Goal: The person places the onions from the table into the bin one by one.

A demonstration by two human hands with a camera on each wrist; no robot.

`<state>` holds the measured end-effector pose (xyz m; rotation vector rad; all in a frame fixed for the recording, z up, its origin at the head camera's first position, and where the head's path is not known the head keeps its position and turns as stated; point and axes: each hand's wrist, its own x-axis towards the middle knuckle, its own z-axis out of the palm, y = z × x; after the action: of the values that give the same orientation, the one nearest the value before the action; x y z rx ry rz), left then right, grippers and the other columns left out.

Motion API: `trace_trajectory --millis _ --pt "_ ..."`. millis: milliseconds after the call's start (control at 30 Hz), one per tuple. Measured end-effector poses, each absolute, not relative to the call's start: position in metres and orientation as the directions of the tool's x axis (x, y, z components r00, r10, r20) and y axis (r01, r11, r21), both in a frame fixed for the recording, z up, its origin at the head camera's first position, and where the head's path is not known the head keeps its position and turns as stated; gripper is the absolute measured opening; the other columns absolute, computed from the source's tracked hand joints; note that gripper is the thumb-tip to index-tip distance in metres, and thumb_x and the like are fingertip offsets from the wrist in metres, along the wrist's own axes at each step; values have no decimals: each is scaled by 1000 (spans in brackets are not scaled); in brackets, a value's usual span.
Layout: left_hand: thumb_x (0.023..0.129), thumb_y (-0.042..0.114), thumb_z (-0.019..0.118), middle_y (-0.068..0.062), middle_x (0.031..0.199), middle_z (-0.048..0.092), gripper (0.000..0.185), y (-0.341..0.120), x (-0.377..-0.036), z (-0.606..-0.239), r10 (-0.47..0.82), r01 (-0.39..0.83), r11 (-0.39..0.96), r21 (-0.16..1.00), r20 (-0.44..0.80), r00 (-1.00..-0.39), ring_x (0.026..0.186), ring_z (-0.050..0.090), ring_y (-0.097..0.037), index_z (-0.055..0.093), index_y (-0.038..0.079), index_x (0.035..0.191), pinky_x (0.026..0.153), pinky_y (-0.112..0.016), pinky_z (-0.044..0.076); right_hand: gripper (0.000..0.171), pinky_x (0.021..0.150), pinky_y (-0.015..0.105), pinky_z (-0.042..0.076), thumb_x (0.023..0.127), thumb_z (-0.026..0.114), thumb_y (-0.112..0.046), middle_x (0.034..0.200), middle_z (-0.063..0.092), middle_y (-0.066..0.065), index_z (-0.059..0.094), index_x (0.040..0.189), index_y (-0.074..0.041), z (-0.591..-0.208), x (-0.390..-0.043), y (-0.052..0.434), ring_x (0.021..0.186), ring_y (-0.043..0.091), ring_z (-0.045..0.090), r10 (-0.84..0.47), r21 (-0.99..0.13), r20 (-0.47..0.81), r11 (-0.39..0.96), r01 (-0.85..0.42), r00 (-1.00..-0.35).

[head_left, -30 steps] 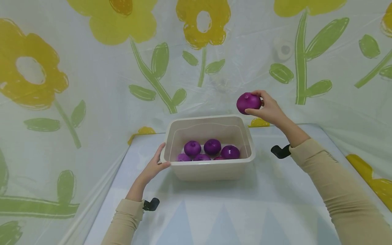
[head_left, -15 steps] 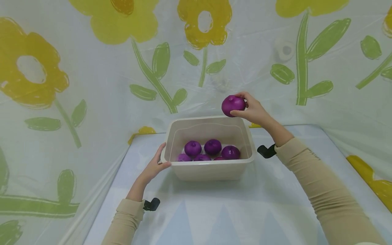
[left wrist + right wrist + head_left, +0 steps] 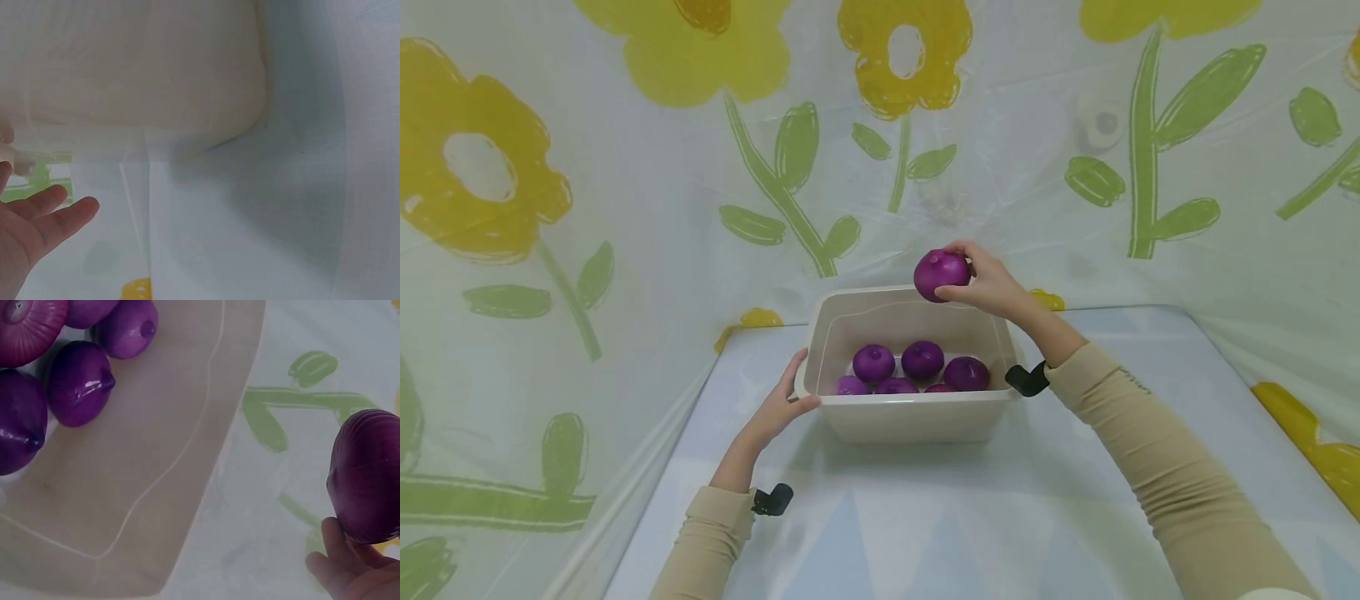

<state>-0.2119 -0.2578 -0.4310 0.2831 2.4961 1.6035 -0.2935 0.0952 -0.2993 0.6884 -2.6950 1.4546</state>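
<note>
My right hand [image 3: 989, 283] holds a red onion [image 3: 942, 275] by its right side, raised over the back rim of a beige plastic bin [image 3: 917, 421]. In the right wrist view, that onion [image 3: 369, 478] rests at the fingertips, outside the bin's wall from this angle. My left hand [image 3: 772, 410] is at the bin's left end, its thumb on the front corner of the rim. Spread, fairly straight fingers [image 3: 65, 222] show in the left wrist view beneath the bin. Several more red onions [image 3: 922, 360] lie inside; the front wall partly hides the nearer ones.
The bin stands on a pale table [image 3: 895, 533] with blue triangles printed on it. Behind and beside it hangs a white curtain [image 3: 1000, 167] with yellow flowers. Each sleeve cuff bears a black wrist mount [image 3: 1027, 380].
My right hand has carried the red onion leftward and slightly down, from beyond the bin's back right corner to over its back rim. The left hand stays put.
</note>
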Motion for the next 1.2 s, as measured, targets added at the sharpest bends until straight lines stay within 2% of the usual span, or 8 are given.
trace_trajectory --millis 267,500,733,833,967,1067,1200 --pt "83 30 64 -11 154 5 86 -257 -211 -431 259 86 387 918 -19 -966 139 8 -36 6 24 148 104 -57 27 60 91 44 47 80 69 -20 128 46 16 39 129 -4 -303 -292 88 110 31 48 -401 -792 186 479 -378 -897" --pt "83 28 65 -14 154 3 88 -253 -207 -420 282 81 352 933 -23 -959 139 7 -37 6 18 148 105 -56 25 59 102 51 35 85 63 -29 140 37 12 38 134 -8 -301 -288 92 127 33 36 -395 -767 143 535 -354 -907" --pt "85 18 61 -19 153 1 86 -248 -201 -408 283 75 378 923 -38 -958 138 5 -40 4 11 148 105 -56 27 60 103 55 32 86 60 -33 142 36 12 37 136 -9 -301 -287 107 129 34 34 -349 -743 149 578 -338 -925" --pt "85 21 62 -16 153 1 86 -252 -207 -416 275 71 407 911 -48 -960 138 10 -40 4 16 148 104 -55 29 61 103 56 30 87 58 -34 143 35 13 35 138 -8 -301 -286 118 130 35 32 -336 -732 165 588 -344 -927" --pt "83 35 64 -13 154 2 91 -258 -212 -422 269 81 471 878 -56 -961 136 19 -41 2 23 148 104 -55 30 63 103 58 28 88 57 -37 144 33 14 33 139 -8 -299 -281 134 131 36 30 -322 -722 183 597 -349 -929" --pt "82 41 63 -12 154 1 94 -261 -212 -421 273 113 517 849 -38 -961 136 17 -41 0 22 148 105 -56 27 65 102 59 28 88 56 -39 144 32 15 32 140 -8 -300 -275 148 130 36 29 -311 -702 196 618 -355 -930" --pt "81 43 64 -11 154 2 97 -263 -210 -417 271 153 562 813 -6 -963 137 13 -41 0 18 148 105 -60 22 66 103 60 26 89 55 -39 144 31 18 32 140 -5 -303 -267 165 132 37 26 -305 -644 234 663 -382 -923"
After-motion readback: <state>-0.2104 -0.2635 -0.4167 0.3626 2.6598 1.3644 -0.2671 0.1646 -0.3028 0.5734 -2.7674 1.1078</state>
